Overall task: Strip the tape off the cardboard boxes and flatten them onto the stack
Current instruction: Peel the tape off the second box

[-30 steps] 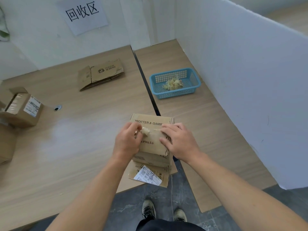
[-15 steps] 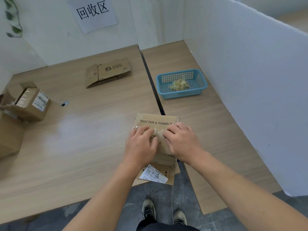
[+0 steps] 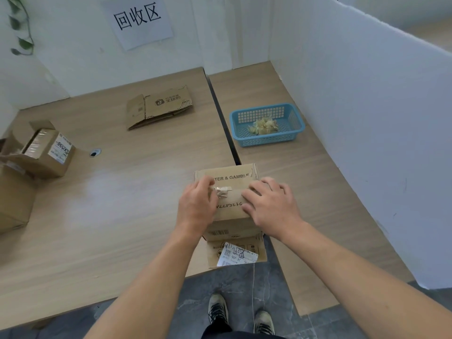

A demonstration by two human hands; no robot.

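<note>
At the far left of the desk (image 3: 122,204) stood a taped box (image 3: 46,152) with a white label, well apart from the hands. Further back lay a flattened carton (image 3: 159,106), alone on the wood. Near the front edge of the desk, about in the middle, stood the cardboard box (image 3: 231,177) printed with "GAMBLE". Below it, more cardboard with a white slip (image 3: 236,258) reached past the desk edge. The left hand (image 3: 197,206) rested on the left side of the box, and its fingers (image 3: 208,184) were pinched together on a crumpled piece of tape (image 3: 221,190) at the box top. The right hand (image 3: 271,204) lay on the right part of the top. Its fingers were straight and a little apart, pressing the cardboard and gripping nothing. Further back on the right, a blue basket (image 3: 266,141) held a small heap of tape scraps (image 3: 264,124).
</note>
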